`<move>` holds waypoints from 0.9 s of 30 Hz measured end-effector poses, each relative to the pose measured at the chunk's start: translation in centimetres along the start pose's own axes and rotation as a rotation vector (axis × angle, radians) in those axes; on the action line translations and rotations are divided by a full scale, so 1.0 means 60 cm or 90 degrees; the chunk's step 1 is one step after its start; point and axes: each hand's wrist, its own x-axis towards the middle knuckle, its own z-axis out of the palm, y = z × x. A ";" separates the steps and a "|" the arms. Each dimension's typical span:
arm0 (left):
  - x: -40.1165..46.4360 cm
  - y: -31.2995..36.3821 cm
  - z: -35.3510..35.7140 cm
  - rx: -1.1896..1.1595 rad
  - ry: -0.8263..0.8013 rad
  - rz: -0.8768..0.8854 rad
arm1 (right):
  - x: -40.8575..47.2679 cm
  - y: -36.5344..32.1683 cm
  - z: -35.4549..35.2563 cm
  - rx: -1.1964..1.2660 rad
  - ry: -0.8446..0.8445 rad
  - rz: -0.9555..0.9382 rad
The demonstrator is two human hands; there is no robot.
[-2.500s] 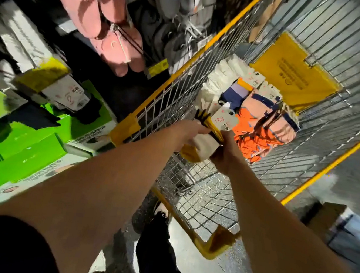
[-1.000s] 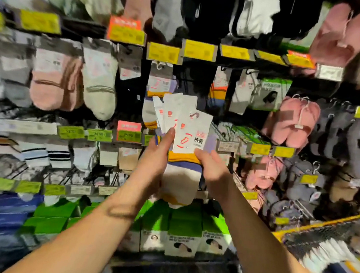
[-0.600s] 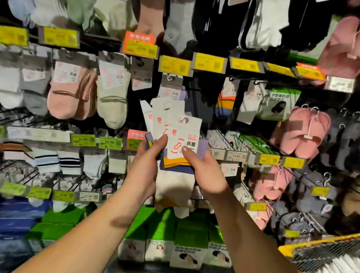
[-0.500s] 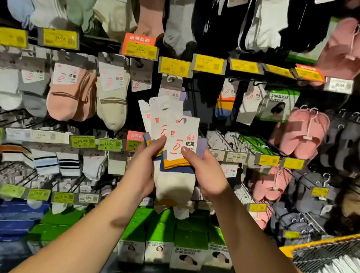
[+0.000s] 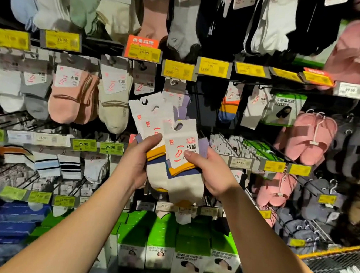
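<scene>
I face a shop wall of hanging socks. My left hand grips a fan of several sock packs with white card headers, thumb across the cards. My right hand holds the front sock pack, a cream sock with a yellow and blue cuff, thumb pressed on its white card. This front pack sits a little to the right of the fan and overlaps it. One more pack with a purple sock hangs on the peg right behind the fan.
Pink and cream socks hang to the left, pink slippers and grey slippers to the right. Yellow price tags line the rails. Green boxes stand on the bottom shelf. A yellow-rimmed wire cart with goods is at the lower right.
The view turned from the cart to the sock wall. Over the last second both hands stayed on the packs, and my right hand drew the front pack down and right from the fan.
</scene>
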 end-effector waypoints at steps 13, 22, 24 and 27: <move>0.043 0.031 -0.046 -0.018 0.124 0.067 | 0.093 -0.029 -0.045 0.165 0.101 -0.007; 0.050 0.049 -0.054 -0.040 0.109 0.099 | 0.222 -0.062 -0.008 0.017 0.093 0.009; 0.051 0.052 -0.056 -0.030 0.102 0.096 | 0.245 -0.067 0.003 0.003 0.091 0.007; 0.052 0.055 -0.061 -0.033 0.093 0.096 | 0.272 -0.066 0.007 -0.013 0.101 0.009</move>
